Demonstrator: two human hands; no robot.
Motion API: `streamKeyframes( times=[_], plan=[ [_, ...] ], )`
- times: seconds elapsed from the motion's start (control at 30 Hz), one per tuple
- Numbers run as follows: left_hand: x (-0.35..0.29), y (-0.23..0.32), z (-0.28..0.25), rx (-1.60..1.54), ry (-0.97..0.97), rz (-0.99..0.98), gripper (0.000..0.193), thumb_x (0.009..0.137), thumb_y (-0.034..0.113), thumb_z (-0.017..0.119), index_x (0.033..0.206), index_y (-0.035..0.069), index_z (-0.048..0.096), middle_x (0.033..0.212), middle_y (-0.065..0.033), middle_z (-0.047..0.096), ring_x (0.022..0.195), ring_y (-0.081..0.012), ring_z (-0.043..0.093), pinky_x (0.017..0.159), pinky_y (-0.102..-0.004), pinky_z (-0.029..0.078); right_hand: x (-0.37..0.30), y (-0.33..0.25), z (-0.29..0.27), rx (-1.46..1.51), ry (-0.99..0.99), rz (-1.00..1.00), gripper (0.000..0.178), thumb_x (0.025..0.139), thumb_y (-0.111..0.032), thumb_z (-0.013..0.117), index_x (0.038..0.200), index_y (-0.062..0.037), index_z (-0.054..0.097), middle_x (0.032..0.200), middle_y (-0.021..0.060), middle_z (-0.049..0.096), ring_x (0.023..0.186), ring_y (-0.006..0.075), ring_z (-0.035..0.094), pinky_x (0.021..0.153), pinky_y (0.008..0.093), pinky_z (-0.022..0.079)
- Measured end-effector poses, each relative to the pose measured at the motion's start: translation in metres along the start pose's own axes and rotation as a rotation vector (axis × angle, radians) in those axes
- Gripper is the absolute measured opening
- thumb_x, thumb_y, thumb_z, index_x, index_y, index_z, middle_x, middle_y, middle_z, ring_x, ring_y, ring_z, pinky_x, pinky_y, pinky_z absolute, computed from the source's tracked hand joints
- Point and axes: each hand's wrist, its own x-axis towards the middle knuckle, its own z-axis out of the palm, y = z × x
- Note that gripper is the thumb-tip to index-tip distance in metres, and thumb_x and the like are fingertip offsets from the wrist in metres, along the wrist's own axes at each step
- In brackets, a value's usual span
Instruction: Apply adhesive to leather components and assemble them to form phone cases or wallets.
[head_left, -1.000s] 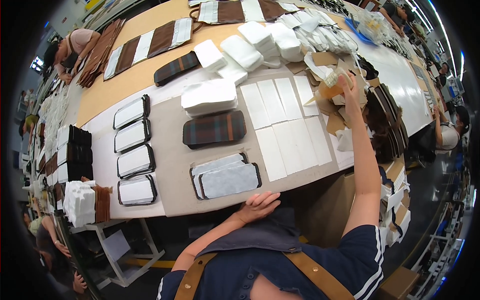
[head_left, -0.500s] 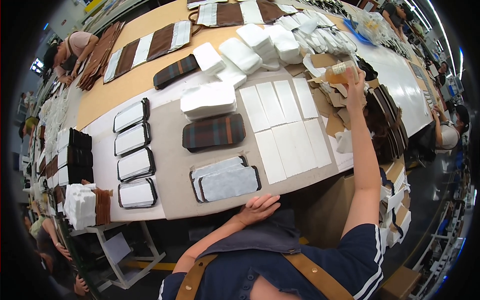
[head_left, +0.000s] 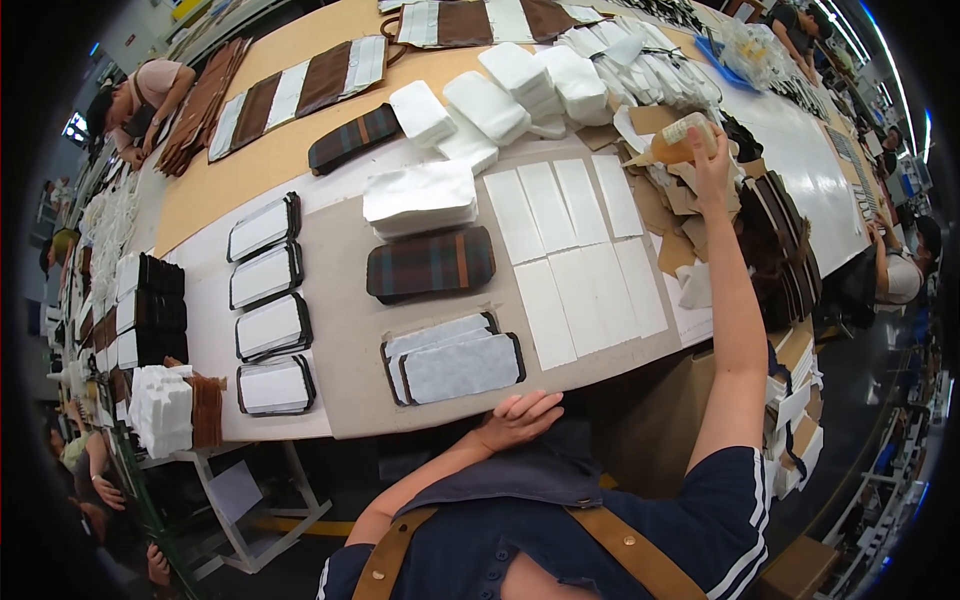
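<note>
Out at the far right of the table, my right hand (head_left: pixel 710 165) is closed around a squeeze bottle (head_left: pixel 680 141) of amber liquid. The bottle is tilted, its narrow tip pointing down and left above brown and white scraps. My left hand (head_left: pixel 518 420) rests at the table's near edge, fingers extended and holding nothing. Just beyond it lie grey padded panels (head_left: pixel 465 368) with dark borders. Between the hands, white rectangular pieces (head_left: pixel 590 295) are laid in two rows. A plaid fabric stack (head_left: pixel 430 264) and a white padding stack (head_left: pixel 420 195) sit left of them.
Bordered white panels (head_left: pixel 268 290) form a column on the left. White pads (head_left: pixel 488 108) are heaped at the back, beside another plaid piece (head_left: pixel 352 138). Cardboard scraps (head_left: pixel 655 205) and dark brown pieces (head_left: pixel 780 240) crowd the right side. Another person (head_left: pixel 145 100) works at the far left.
The bottle in my right hand has tipped slightly, and its tip now shows over the scraps. My left hand stays at the table edge.
</note>
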Motion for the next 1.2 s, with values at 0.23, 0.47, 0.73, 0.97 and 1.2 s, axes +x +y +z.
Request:
streamKeyframes(
  times=[0.23, 0.47, 0.73, 0.97, 1.2],
  plan=[
    [-0.001, 0.002, 0.001, -0.032, 0.029, -0.036, 0.019, 0.09, 0.033, 0.066, 0.109, 0.033, 0.071, 0.14, 0.0108, 0.058, 0.131, -0.01, 0.047, 0.115, -0.0352, 0.02, -0.028, -0.03, -0.012, 0.027, -0.06, 0.113, 0.072, 0.088, -0.06, 0.073, 0.128, -0.0018, 0.056, 0.118, 0.0097, 0.06, 0.108, 0.0175, 0.058, 0.093, 0.0298, 0.047],
    [0.005, 0.001, -0.001, -0.063, 0.022, -0.034, 0.021, 0.088, 0.034, 0.069, 0.109, 0.031, 0.07, 0.138, 0.0108, 0.058, 0.132, -0.0102, 0.046, 0.114, -0.0347, 0.022, -0.045, -0.02, -0.048, -0.065, -0.026, 0.053, 0.075, 0.088, -0.061, 0.072, 0.131, -0.0024, 0.055, 0.118, 0.0086, 0.06, 0.105, 0.0139, 0.059, 0.084, 0.0253, 0.05],
    [0.006, 0.002, -0.002, -0.106, 0.033, -0.048, 0.021, 0.086, 0.03, 0.073, 0.107, 0.031, 0.072, 0.139, 0.0101, 0.058, 0.133, -0.0116, 0.044, 0.112, -0.0345, 0.024, -0.091, -0.033, -0.077, -0.007, 0.006, 0.149, 0.07, 0.092, -0.059, 0.069, 0.131, -0.0025, 0.054, 0.12, 0.0079, 0.06, 0.109, 0.014, 0.057, 0.088, 0.0287, 0.049],
    [0.006, 0.002, -0.008, -0.123, 0.009, -0.05, 0.032, 0.081, 0.026, 0.078, 0.111, 0.032, 0.07, 0.138, 0.0094, 0.058, 0.128, -0.014, 0.047, 0.107, -0.033, 0.028, -0.162, -0.076, -0.064, 0.444, 0.253, 0.361, 0.064, 0.09, -0.041, 0.079, 0.131, -0.0022, 0.048, 0.12, 0.0092, 0.056, 0.11, 0.0154, 0.058, 0.09, 0.0317, 0.054],
    [0.004, 0.001, -0.005, -0.145, 0.005, -0.041, 0.023, 0.086, 0.028, 0.074, 0.109, 0.027, 0.072, 0.141, 0.0082, 0.057, 0.133, -0.0126, 0.045, 0.11, -0.0334, 0.026, -0.201, -0.059, -0.044, 0.228, 0.486, 0.26, 0.06, 0.092, -0.034, 0.078, 0.131, -0.0028, 0.044, 0.123, 0.0091, 0.054, 0.112, 0.0165, 0.056, 0.092, 0.0323, 0.053]
  ],
)
